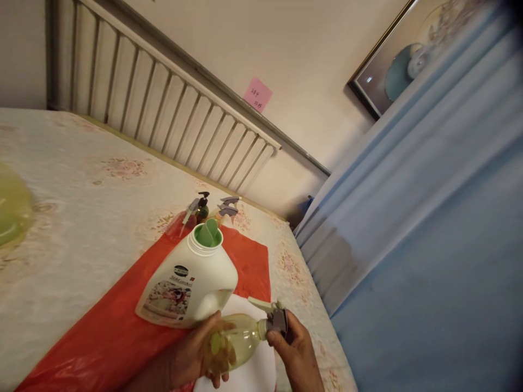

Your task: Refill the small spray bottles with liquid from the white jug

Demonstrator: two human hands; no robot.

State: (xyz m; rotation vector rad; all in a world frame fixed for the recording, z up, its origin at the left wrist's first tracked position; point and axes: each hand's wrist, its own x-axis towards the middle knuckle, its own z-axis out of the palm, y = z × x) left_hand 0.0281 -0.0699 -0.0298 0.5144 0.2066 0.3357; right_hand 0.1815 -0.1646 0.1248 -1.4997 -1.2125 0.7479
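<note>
A clear yellowish spray bottle lies tilted sideways between my hands. My left hand is wrapped round its rounded body. At the neck, my right hand grips the grey spray head, which sits at the mouth of the bottle. Close behind stands a large white detergent jug, uncapped, with a green spout showing in its opening. Under my hands is a white round surface, partly hidden, lying on a red plastic sheet.
Behind the jug stand a reddish clear spray bottle, a dark pump bottle and grey spray heads. A yellow-green translucent object is at the left edge. The floral tablecloth meets a radiator; a blue curtain hangs right.
</note>
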